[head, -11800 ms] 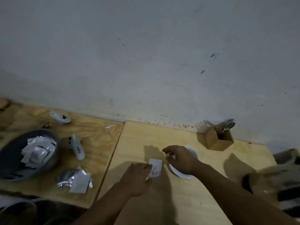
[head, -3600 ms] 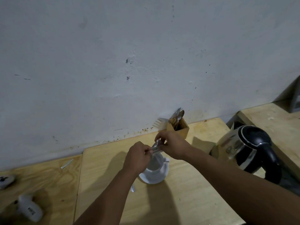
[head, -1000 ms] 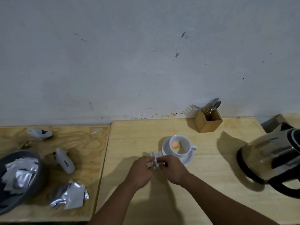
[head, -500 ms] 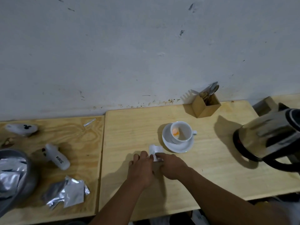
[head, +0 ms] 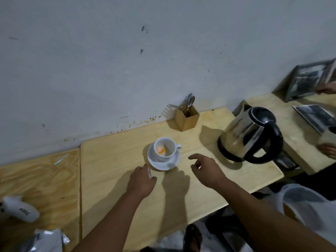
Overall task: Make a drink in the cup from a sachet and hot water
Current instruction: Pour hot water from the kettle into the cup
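A white cup (head: 165,148) with orange powder at its bottom stands on a white saucer (head: 163,163) in the middle of the light wooden table (head: 112,160). My left hand (head: 142,180) rests on the table just left of the saucer, with the thin edge of a small silver sachet (head: 149,173) showing between its fingers. My right hand (head: 206,169) hovers empty, fingers spread, between the saucer and the steel kettle (head: 249,136) with a black lid and handle.
A wooden cutlery box (head: 187,117) with spoons and forks stands at the wall. Silver packets (head: 49,240) and a white bottle (head: 21,209) lie on the left table. Another person's hands (head: 327,150) and framed pictures (head: 318,116) occupy the right table.
My right hand has let go of the sachet and moved right toward the kettle. The left hand stays by the saucer. The view has swung right.
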